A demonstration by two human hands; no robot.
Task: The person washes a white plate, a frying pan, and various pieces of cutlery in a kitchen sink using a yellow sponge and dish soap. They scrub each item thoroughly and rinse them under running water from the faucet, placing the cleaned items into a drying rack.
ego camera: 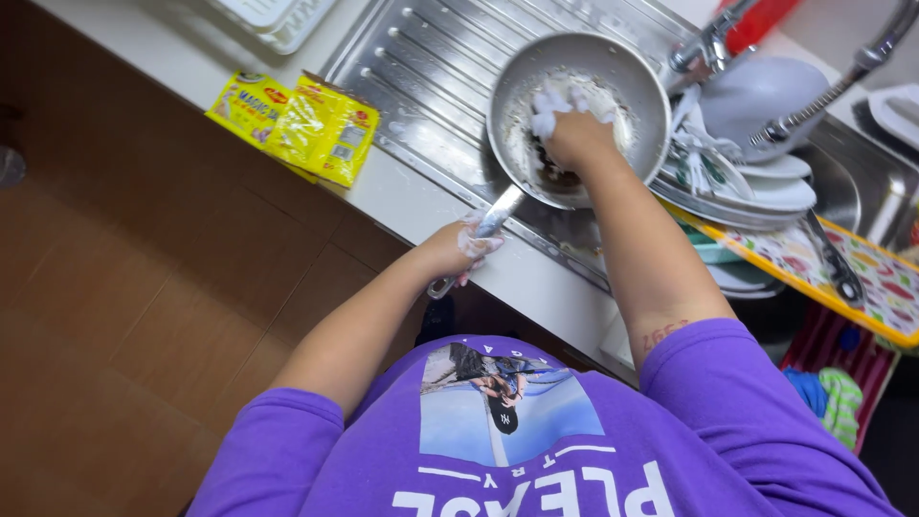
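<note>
Yellow snack packets (297, 124) lie on the white desk (402, 196) at left. Left hand (458, 247), soapy, w/ grip closed round the handle of a steel pan (574, 115). Pan sits on the ribbed draining board (450, 67), long axis diagonal, handle pointing lower left. Right hand (574, 134) inside the pan clutches a foamy scrubber (553, 103). Stacked plates (766, 182) at right.

Left hand (458, 247) grips pan handle (479, 239); right hand (574, 136) scrubs soapy steel pan (627, 81) over drainboard (431, 67).
</note>
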